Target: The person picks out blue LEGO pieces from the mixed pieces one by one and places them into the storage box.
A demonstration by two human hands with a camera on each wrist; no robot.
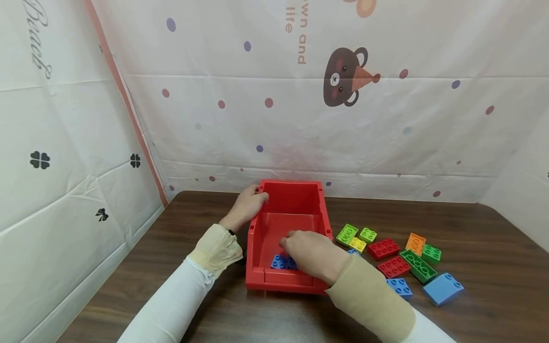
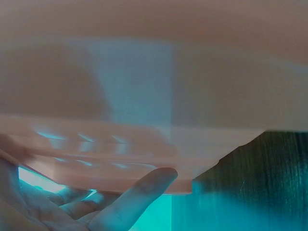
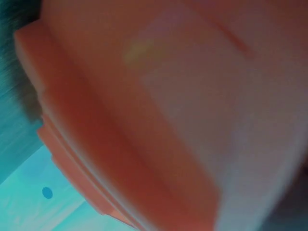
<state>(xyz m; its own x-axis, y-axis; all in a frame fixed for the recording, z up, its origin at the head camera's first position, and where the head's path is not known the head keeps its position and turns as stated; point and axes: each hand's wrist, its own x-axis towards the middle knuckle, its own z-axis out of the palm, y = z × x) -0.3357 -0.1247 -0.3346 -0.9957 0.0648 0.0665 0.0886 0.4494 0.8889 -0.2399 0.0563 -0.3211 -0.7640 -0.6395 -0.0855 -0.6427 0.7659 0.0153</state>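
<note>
At the head view's centre, a red bin contains a blue brick near its lower edge. The left hand grips the bin's upper-left rim; only the left wrist view shows the thumb lying against the wall. The right hand reaches inside, fingers' hold impossible to tell.

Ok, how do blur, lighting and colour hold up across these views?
Head: fairly sharp and bright, red bin and loose bricks readable, soft sheen on the table. Left wrist: hazy, low-contrast, cyan cast. Right wrist: softest, the red bin heavily blurred, background cyan-tinted.
</note>
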